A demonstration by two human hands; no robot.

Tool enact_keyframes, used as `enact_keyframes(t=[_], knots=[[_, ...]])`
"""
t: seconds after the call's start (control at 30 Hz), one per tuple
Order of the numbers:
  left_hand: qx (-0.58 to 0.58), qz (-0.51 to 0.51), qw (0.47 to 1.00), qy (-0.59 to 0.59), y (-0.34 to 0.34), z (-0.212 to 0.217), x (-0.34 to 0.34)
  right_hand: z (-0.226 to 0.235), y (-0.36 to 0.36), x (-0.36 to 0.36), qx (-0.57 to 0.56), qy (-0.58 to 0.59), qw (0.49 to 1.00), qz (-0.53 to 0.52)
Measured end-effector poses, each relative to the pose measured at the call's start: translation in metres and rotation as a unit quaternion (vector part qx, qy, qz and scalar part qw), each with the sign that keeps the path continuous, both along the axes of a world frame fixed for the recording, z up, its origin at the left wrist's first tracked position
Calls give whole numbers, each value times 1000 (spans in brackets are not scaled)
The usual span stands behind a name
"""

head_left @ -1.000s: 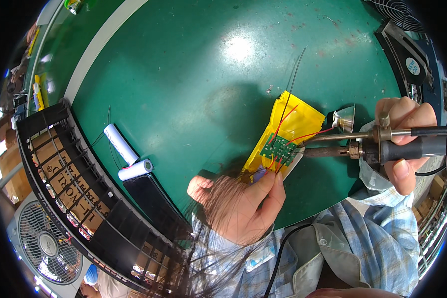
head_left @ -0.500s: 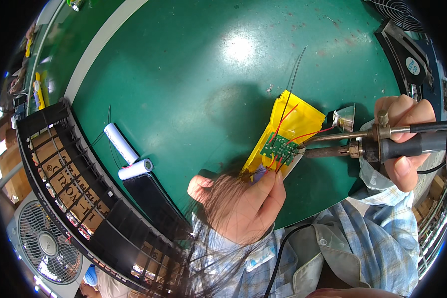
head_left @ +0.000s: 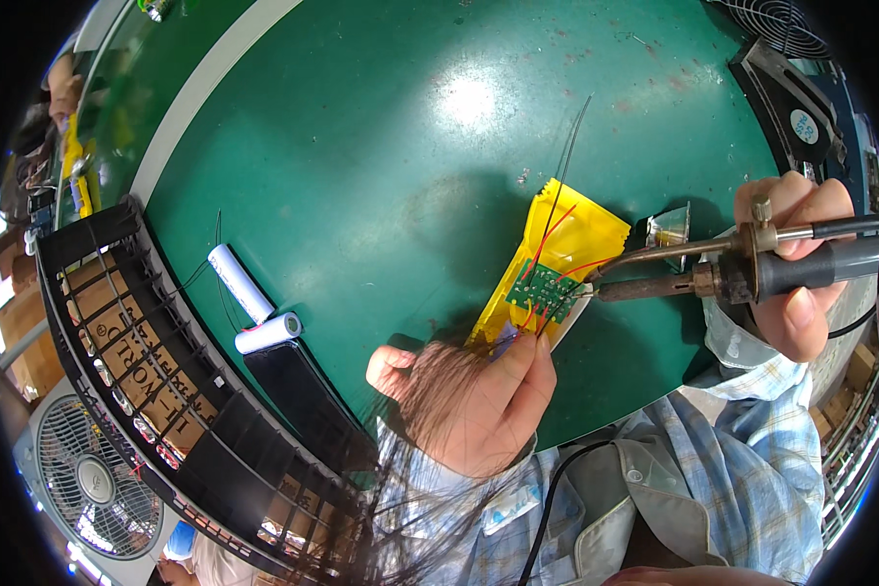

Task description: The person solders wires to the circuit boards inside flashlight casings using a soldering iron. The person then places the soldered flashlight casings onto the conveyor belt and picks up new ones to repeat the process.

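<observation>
A small green circuit board (head_left: 539,287) lies over an open yellow plastic housing (head_left: 586,223), with red and black wires running from it. My left hand (head_left: 483,405) is at the housing's near end, thumb and forefinger pinched on thin wires at the board's near edge. Hair hangs over part of this hand. My right hand (head_left: 801,317) grips a soldering iron (head_left: 654,287) with a curved metal feed tube above it. The iron's tip and the tube's end meet at the board's right edge. Behind the iron sits a shiny reflector (head_left: 668,234), a red wire leading toward it.
Two light-purple cylindrical battery cells (head_left: 240,283) with black wires lie at the left, beside a black flat object (head_left: 298,391). A black rack (head_left: 156,361) borders the green table (head_left: 361,146). A black stand (head_left: 786,103) is at the far right; a fan (head_left: 96,479) stands lower left.
The housing, board and reflector sit slightly further left, and my right hand with the iron has shifted the same way. The tip stays at the board's right edge; my left hand keeps its pinch.
</observation>
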State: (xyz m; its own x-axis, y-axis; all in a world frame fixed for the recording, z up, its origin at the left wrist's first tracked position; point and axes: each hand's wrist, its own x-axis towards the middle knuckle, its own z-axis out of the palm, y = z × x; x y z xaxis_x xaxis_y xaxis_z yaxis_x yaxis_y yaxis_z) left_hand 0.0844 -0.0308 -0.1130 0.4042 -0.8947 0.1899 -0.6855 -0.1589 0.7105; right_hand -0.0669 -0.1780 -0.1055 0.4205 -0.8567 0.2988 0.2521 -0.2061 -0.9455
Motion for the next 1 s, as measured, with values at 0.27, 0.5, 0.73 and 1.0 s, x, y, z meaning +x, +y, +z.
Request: enact_keyframes(t=[0.27, 0.5, 0.73, 1.0], knots=[[10, 7, 1000, 17, 0, 2, -2, 3, -1, -3, 5, 27, 1000, -8], [42, -15, 998, -47, 1, 13, -1, -5, -12, -4, -94, -53, 991, 80], [52, 59, 994, -82, -2, 22, -7, -1, -24, -10, -70, -3, 998, -2], [52, 51, 978, -194, 13, 28, 6, -8, -29, -17, 13, -71, 997, -31]])
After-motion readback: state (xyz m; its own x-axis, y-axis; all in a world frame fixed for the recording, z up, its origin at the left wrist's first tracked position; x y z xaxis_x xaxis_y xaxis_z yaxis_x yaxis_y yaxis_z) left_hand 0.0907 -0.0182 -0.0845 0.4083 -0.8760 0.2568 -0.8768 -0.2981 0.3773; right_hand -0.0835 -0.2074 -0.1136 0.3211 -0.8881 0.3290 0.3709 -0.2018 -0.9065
